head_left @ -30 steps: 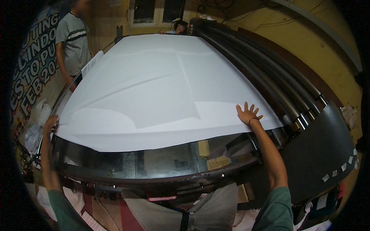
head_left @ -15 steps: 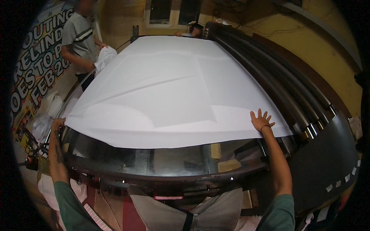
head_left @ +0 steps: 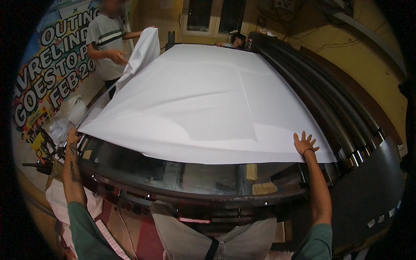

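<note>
Head: hands on sheet, bags nearby

Looked pretty dim and yellowish in there, with mustard walls, a pale-framed window with two dark panes at the back, a boxy fixture high up to its right, a long grey beam slanting across the upper right, and one loud lettered banner on the left.

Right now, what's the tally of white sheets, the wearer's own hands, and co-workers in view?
White sheet: 1
Left hand plus right hand: 2
Co-worker at left plus co-worker at far end: 2
Total: 5
</note>
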A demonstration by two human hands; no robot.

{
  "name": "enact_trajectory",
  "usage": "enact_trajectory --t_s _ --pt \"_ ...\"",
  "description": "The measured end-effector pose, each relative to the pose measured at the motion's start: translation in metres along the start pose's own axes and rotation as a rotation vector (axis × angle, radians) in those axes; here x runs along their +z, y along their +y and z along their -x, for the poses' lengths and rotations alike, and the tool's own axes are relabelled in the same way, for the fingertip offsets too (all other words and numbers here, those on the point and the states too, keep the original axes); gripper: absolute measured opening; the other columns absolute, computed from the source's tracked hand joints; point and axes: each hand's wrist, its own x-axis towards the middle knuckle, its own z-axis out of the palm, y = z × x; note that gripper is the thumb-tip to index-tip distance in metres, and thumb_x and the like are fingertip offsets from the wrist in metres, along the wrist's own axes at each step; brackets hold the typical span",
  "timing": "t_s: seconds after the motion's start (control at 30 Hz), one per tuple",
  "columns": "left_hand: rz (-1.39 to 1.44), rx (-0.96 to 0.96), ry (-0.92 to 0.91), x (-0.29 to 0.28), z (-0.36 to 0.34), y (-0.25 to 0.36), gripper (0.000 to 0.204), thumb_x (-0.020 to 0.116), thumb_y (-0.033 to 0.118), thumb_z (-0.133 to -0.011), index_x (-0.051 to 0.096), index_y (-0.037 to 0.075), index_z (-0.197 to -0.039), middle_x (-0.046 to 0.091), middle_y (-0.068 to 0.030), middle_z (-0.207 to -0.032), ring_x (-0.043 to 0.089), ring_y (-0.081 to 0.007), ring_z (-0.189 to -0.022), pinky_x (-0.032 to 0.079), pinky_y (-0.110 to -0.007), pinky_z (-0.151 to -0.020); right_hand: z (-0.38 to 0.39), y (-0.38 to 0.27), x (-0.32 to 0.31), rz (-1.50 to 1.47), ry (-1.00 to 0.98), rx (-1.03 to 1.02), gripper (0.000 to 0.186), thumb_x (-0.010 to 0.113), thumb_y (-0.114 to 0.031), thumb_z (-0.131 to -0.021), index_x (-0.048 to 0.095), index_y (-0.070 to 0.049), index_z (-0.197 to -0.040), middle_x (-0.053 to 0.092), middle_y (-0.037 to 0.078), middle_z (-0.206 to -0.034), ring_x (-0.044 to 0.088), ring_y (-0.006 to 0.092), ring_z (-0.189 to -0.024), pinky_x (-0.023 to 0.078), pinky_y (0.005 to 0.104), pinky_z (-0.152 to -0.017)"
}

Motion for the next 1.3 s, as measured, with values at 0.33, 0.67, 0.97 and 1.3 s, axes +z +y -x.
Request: enact_trajectory --t_s 0.33,0.67,0.97,1.3 --pt "-1.397 1.073 0.119 0.064 0.079 -0.021 0.054 0.070 0.022 -0.088 0.052 0.001 -0.134 0.056 -0.0225 -0.133 0.052 -0.0385 -0.126 0.043 -0.047 -0.104 -0.001 0.005 -0.003 0.001 -0.003 0.002 0.086 0.025 -0.075 -0.093 0.013 -0.023 -0.161 0.002 0.016 -0.167 -0.002 0.0427 -0.152 -0.003 0.0689 -0.117" --pt "-1.623 1.001 -1.350 0.202 0.435 -0.122 0.074 0.034 0.053 -0.105 0.017 0.005 -0.159 0.012 -0.0198 -0.165 0.011 -0.0365 -0.153 0.012 -0.051 -0.123 -0.005 0.009 -0.002 0.006 0.006 -0.005 0.086 0.024 -0.075 -0.093 0.013 -0.022 -0.161 0.002 0.017 -0.167 -0.002 0.0427 -0.152 -0.003 0.0699 -0.117" --pt "-1.807 0.862 -1.397 0.169 0.483 -0.102 0.064 0.022 0.047 -0.108 0.016 0.009 -0.159 0.012 -0.0146 -0.166 0.010 -0.0329 -0.153 0.013 -0.051 -0.124 -0.010 0.005 -0.006 -0.064 0.001 -0.117 0.082 0.025 -0.072 -0.095 0.019 -0.023 -0.160 0.011 0.016 -0.167 0.005 0.0417 -0.153 0.003 0.0715 -0.115" --pt "-1.506 1.058 -1.128 0.242 0.485 -0.117 0.063 0.045 0.043 -0.103 0.037 0.003 -0.151 0.035 -0.0176 -0.157 0.034 -0.0346 -0.145 0.030 -0.049 -0.116 0.035 -0.026 0.001 -0.010 -0.024 -0.234 0.102 0.026 -0.086 -0.084 0.012 -0.020 -0.161 0.002 0.020 -0.166 -0.002 0.0456 -0.152 -0.006 0.0726 -0.114"
